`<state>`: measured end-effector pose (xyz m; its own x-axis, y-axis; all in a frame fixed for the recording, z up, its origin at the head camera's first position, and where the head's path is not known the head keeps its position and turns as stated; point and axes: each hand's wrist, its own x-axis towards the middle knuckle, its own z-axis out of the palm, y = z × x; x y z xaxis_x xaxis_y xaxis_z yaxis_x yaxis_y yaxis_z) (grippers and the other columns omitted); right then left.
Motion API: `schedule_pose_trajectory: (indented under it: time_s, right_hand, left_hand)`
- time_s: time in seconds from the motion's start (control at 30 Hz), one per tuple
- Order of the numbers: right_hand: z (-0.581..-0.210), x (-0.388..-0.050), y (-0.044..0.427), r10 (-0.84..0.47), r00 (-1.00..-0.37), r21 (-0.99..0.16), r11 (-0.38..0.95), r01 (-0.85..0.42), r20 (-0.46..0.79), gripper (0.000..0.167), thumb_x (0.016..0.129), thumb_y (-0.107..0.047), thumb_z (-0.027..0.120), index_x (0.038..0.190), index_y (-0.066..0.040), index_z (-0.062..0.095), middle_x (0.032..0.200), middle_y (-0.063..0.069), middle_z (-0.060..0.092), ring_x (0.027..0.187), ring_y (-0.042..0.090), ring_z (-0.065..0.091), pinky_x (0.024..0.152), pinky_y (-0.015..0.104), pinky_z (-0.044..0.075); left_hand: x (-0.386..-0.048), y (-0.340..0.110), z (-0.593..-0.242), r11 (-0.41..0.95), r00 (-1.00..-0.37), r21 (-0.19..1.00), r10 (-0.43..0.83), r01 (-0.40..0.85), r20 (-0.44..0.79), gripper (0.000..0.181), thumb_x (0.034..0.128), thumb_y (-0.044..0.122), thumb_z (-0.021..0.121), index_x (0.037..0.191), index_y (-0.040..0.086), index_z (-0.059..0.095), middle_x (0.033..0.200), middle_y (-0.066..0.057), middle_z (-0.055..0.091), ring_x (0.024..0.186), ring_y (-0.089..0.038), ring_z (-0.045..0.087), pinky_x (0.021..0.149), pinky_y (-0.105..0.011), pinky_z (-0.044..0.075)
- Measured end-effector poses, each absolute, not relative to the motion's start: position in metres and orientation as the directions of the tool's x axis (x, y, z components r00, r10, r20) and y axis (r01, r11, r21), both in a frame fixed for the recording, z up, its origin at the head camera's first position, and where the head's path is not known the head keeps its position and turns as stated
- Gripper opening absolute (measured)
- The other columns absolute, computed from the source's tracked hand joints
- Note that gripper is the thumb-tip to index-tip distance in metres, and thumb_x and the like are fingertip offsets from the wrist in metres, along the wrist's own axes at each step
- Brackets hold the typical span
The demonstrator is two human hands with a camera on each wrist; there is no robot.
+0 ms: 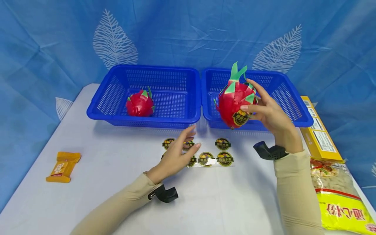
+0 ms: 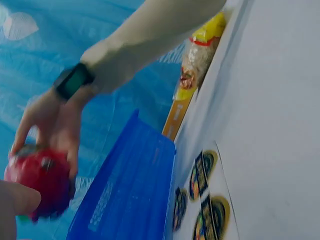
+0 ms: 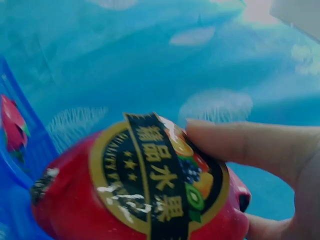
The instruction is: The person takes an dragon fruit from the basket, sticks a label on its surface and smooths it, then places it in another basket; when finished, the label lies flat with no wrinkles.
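Two matte cloth sleeves [image 1: 296,192] lie nearest in the head view. The right hand [image 1: 271,114] grasps one scaly, glossy dragon fruit [image 1: 233,102] at its 9 o'clock; the left hand [image 1: 174,153], fingers relaxed, holds nothing. Two perforated plastic baskets [image 1: 173,121] stand at 10 and 2 o'clock, one containing a second fruit [image 1: 139,105]. Left wrist: held fruit, blurred, at the right hand's 7 o'clock. Right wrist: one round, shiny sticker [image 3: 160,175], thumb [image 3: 245,144] at its 1 o'clock.
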<state>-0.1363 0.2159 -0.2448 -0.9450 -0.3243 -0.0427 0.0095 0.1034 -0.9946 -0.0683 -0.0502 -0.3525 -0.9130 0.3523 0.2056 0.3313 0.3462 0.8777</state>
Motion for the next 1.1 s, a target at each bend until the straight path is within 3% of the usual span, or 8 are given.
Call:
schedule_pose_trajectory:
  time_s: [0.23,0.33,0.47,0.6,0.77,0.97,1.1]
  right_hand:
    - [-0.243,-0.188,0.217,-0.346,-0.921,-0.982,0.117,0.145,-0.177,0.071,0.087,-0.016,0.058,0.142,-0.037,0.018,0.14,0.006,0.025,0.121,0.027,0.036,0.074,0.031,0.054]
    - [-0.248,-0.207,0.216,-0.328,-0.909,-0.96,0.189,0.205,-0.258,0.074,0.086,-0.021,0.061,0.142,-0.04,0.017,0.145,0.006,0.02,0.128,0.03,0.03,0.084,0.038,0.051]
    - [-0.256,-0.224,0.215,-0.302,-0.887,-0.916,0.308,0.257,-0.35,0.076,0.085,-0.027,0.063,0.142,-0.04,0.014,0.147,0.006,0.019,0.129,0.032,0.032,0.093,0.049,0.044]
    - [-0.265,-0.236,0.216,-0.3,-0.858,-0.864,0.422,0.274,-0.418,0.083,0.084,-0.03,0.064,0.145,-0.033,0.008,0.147,0.01,0.019,0.127,0.035,0.035,0.092,0.052,0.044]
    - [-0.277,-0.249,0.216,-0.328,-0.806,-0.798,0.54,0.267,-0.492,0.086,0.082,-0.035,0.064,0.146,-0.03,0.005,0.147,0.013,0.02,0.129,0.036,0.033,0.101,0.052,0.035]
    - [-0.293,-0.26,0.214,-0.358,-0.74,-0.732,0.632,0.256,-0.569,0.087,0.082,-0.038,0.063,0.146,-0.027,0.004,0.146,0.015,0.021,0.128,0.035,0.037,0.099,0.044,0.04]
    - [-0.296,-0.262,0.212,-0.361,-0.731,-0.695,0.688,0.211,-0.579,0.09,0.081,-0.04,0.063,0.146,-0.025,0.003,0.148,0.016,0.016,0.133,0.035,0.027,0.104,0.05,0.033]
  left_hand:
    - [-0.088,-0.01,-0.348,0.39,-0.928,0.879,0.347,0.275,0.137,0.073,0.0892,0.043,0.05,0.146,0.026,0.008,0.152,0.004,0.016,0.136,-0.024,0.028,0.103,-0.043,0.036]
    - [-0.098,0.005,-0.345,0.399,-0.948,0.889,0.3,0.225,0.106,0.079,0.0878,0.049,0.049,0.145,0.031,-0.002,0.153,0.003,0.006,0.139,-0.023,0.017,0.108,-0.047,0.027]
    - [-0.114,0.023,-0.343,0.371,-0.968,0.912,0.233,0.178,0.095,0.083,0.0873,0.047,0.051,0.145,0.028,-0.004,0.154,-0.003,0.003,0.141,-0.023,0.011,0.11,-0.048,0.02]
    - [-0.126,0.035,-0.344,0.321,-0.984,0.939,0.165,0.12,0.069,0.084,0.0877,0.045,0.052,0.146,0.021,-0.003,0.154,-0.006,0.002,0.14,-0.025,0.011,0.111,-0.047,0.019]
    - [-0.133,0.042,-0.347,0.299,-0.991,0.949,0.114,0.099,0.068,0.083,0.0895,0.043,0.05,0.146,0.018,-0.006,0.154,-0.008,0.005,0.14,-0.026,0.015,0.111,-0.046,0.021]
    - [-0.135,0.044,-0.351,0.285,-0.991,0.952,0.106,0.115,0.087,0.082,0.0903,0.039,0.05,0.145,0.017,-0.006,0.154,-0.009,0.005,0.14,-0.025,0.015,0.111,-0.044,0.021]
    - [-0.137,0.044,-0.353,0.279,-0.989,0.952,0.112,0.129,0.101,0.082,0.0898,0.041,0.05,0.145,0.018,-0.006,0.153,-0.009,0.006,0.139,-0.026,0.016,0.111,-0.044,0.021]
